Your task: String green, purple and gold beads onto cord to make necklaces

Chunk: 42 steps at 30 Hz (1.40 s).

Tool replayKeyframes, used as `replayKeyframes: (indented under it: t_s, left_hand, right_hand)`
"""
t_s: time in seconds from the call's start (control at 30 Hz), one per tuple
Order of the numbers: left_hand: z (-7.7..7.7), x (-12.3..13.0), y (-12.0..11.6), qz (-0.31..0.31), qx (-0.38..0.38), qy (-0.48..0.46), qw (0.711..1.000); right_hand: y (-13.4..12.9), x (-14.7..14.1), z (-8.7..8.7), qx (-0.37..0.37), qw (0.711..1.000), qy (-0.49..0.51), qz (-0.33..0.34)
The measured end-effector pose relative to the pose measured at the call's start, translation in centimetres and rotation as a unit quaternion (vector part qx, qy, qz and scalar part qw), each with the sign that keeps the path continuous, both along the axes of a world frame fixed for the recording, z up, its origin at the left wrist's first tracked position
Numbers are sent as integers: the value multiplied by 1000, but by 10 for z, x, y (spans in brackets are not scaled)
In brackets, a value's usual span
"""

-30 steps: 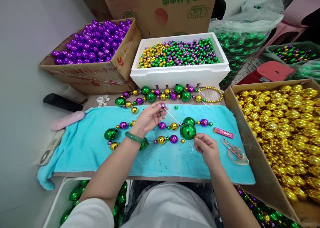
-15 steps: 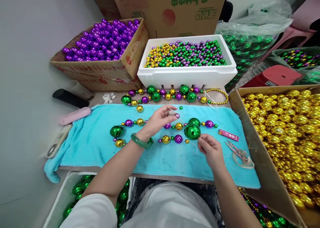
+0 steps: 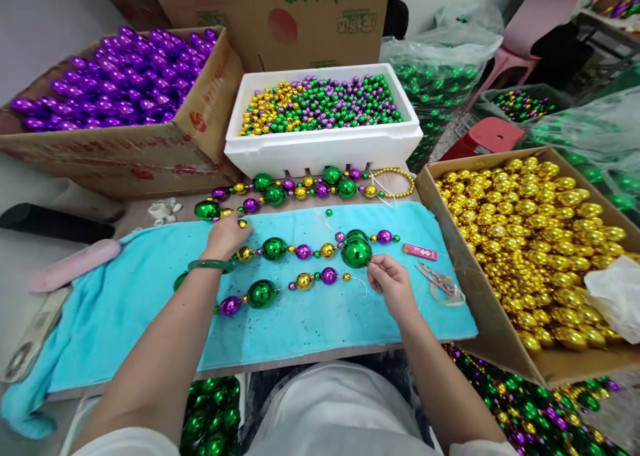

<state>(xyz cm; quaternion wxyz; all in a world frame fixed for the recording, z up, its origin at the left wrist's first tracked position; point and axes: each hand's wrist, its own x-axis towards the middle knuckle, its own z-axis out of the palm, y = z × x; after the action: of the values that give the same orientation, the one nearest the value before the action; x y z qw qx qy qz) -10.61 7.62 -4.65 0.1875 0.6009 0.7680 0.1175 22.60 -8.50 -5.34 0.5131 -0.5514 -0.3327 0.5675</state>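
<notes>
My left hand [image 3: 226, 237] reaches to the towel's upper left part, fingers closed around a small gold bead [image 3: 243, 224]. A green bangle [image 3: 210, 265] circles that wrist. My right hand [image 3: 391, 277] pinches the lower right edge of a large shiny green bead [image 3: 357, 252], which overlaps another green bead behind it. A small purple bead [image 3: 340, 237] lies against the held bead's upper left, with thin thread running up from it. Below is a strand end with a purple bead [image 3: 329, 276] and loose white thread [image 3: 361, 284]. A loose small green bead [image 3: 329, 213] rests above.
A blue towel [image 3: 300, 329] covers the table. Behind it lie a finished-looking strand [image 3: 274, 196] and a white foam box [image 3: 320, 146] of small beads. Cardboard boxes hold purple beads [image 3: 135, 76] and gold beads [image 3: 520, 229]. Snips [image 3: 435, 279] and a pink packet [image 3: 420, 251] lie right.
My left hand has left the thread and small purple bead and moved left to the gold bead. My right hand stays at the large green bead. The view has shifted right.
</notes>
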Motion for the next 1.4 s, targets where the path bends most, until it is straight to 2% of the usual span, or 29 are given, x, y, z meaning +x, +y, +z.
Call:
replayKeyframes:
  t_s: [0.07, 0.1, 0.17, 0.2, 0.27, 0.3, 0.37, 0.43, 0.53, 0.93, 1.03, 1.13, 1.23, 1.4]
  left_hand:
    - [7, 14, -10, 37, 28, -171, 984]
    - [12, 22, -17, 44, 31, -283, 958]
    - [24, 40, -31, 20, 9, -495, 869]
    - [29, 48, -39, 4, -4, -568, 823]
    - [37, 62, -52, -23, -35, -660, 750]
    - [40, 66, -57, -32, -48, -686, 725]
    - [42, 72, -65, -41, -62, -718, 692]
    - [42, 73, -69, -46, -64, -733, 676]
    - [41, 73, -71, -54, -60, -739, 669]
    - [42, 66, -73, -56, -36, -737, 672]
    - [41, 65, -72, -64, -9, -726, 685]
    - [42, 68, -74, -73, 23, -694, 716]
    - [44, 77, -78, -83, 22, -670, 737]
    - [47, 93, -84, -68, 18, -685, 725]
  right_hand:
    - [-2, -1, 1, -2, 1000, -3, 11]
    - [-3, -2, 2, -1, 1000, -5, 17]
    - [-5, -3, 3, 2, 1000, -11, 29]
    - [-6, -4, 4, 3, 999, -14, 34]
    - [-7, -4, 5, 6, 999, -15, 43]
    - [-7, -5, 5, 8, 999, -14, 47]
    - [-7, -5, 7, 13, 998, -12, 55]
    - [-7, -6, 8, 18, 998, -14, 59]
    - [-6, -6, 10, 20, 998, -19, 58]
    - [-4, -6, 13, 29, 995, -64, 67]
    - [-4, -5, 14, 27, 995, -75, 66]
    - [-3, -4, 14, 31, 994, -80, 65]
    - [-3, -5, 13, 34, 994, -79, 69]
    - [-2, -5, 9, 23, 995, -53, 80]
